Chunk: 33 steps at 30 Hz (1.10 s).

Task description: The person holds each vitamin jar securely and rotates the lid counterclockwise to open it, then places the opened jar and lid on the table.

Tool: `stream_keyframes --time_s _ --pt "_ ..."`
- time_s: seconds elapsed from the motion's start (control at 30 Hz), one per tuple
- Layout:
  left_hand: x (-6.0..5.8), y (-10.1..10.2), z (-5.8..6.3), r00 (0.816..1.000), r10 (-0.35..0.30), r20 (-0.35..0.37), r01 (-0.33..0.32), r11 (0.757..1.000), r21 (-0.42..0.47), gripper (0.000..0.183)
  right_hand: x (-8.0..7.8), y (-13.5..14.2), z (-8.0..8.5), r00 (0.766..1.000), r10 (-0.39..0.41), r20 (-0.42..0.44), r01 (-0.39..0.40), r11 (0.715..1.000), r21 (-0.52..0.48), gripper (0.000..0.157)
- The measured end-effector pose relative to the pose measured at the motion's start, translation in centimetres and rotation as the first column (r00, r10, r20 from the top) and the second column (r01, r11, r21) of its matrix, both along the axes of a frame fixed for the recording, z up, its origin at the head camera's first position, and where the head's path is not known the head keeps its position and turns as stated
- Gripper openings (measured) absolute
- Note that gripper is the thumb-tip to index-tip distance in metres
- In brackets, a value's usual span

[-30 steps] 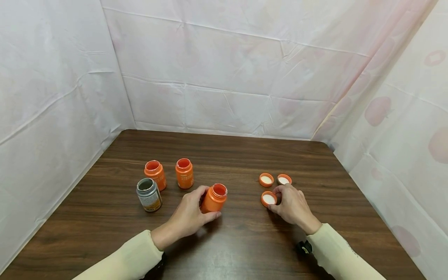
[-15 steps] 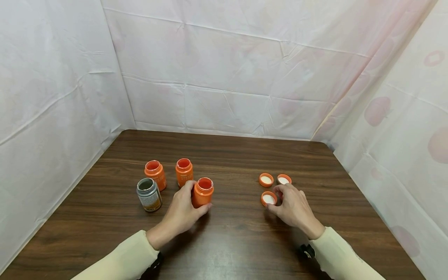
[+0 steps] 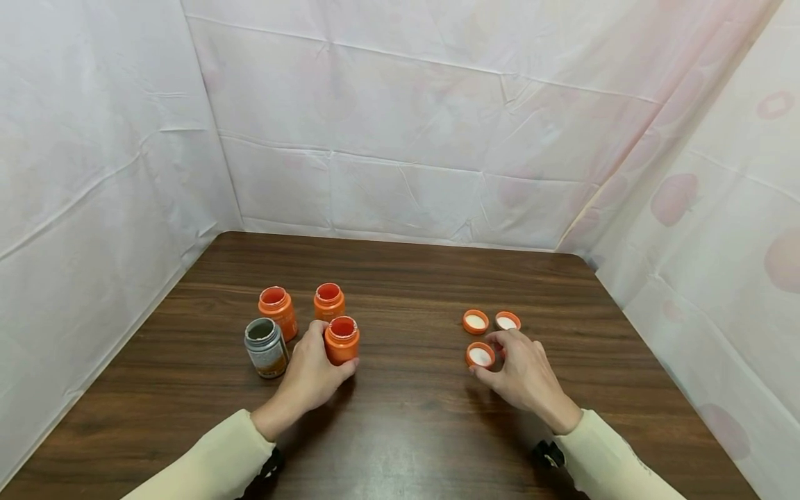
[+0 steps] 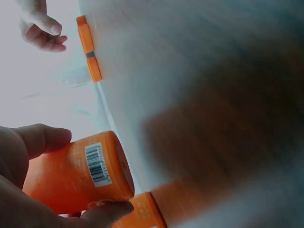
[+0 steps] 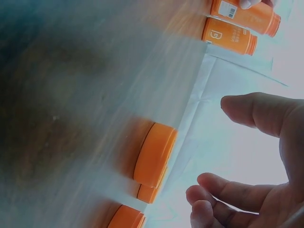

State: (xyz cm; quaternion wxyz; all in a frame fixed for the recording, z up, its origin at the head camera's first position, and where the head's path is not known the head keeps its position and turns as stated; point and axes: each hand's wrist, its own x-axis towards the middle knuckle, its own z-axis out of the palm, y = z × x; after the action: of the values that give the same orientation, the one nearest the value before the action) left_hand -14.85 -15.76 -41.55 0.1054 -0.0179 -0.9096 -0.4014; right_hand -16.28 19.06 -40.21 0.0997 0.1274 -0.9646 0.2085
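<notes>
My left hand [image 3: 305, 378] grips an uncapped orange jar [image 3: 342, 344] round its sides, thumb toward the front right. In the left wrist view the held jar [image 4: 76, 173] shows a barcode, and its base appears slightly off the tabletop. Just behind it stands another open orange jar [image 3: 328, 300], partly hidden. Over at the right, my right hand [image 3: 525, 371] hovers by an orange cap [image 3: 480, 355] lying with its white inside up. The right wrist view shows the thumb [image 5: 256, 111] and fingers apart, with nothing between them.
Left of the held jar stand a third open orange jar [image 3: 278, 312] and an open grey jar [image 3: 267, 351]. Two more upturned caps, one orange [image 3: 476, 321] and one orange-rimmed [image 3: 508, 320], lie behind the right hand. The wooden table [image 3: 412, 278] meets white sheeting [image 3: 400, 194].
My left hand has carried the orange jar leftward, close in front of the rear orange jar, and the jar is more upright. The right hand's thumb has drawn away from the nearest cap.
</notes>
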Motion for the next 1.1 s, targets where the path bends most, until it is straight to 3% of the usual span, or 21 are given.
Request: stream_keyframes --time_s 0.63,0.93,1.1 --pt "-0.1 -1.3 -0.2 0.995 0.016 0.100 -0.019 0.999 0.029 0.070 0.4 -0.2 0.3 0.999 0.023 -0.035 -0.023 1.000 -0.002 0.054" --pt "-0.1 -1.6 -0.2 0.995 0.024 0.100 -0.030 0.998 0.058 0.077 0.4 -0.2 0.6 0.999 0.027 -0.027 -0.027 1.000 -0.009 0.051" --pt "0.2 -1.4 0.3 0.997 0.026 0.068 -0.028 0.999 0.022 0.086 0.3 0.0 1.1 1.000 0.026 -0.016 -0.026 1.000 -0.012 0.049"
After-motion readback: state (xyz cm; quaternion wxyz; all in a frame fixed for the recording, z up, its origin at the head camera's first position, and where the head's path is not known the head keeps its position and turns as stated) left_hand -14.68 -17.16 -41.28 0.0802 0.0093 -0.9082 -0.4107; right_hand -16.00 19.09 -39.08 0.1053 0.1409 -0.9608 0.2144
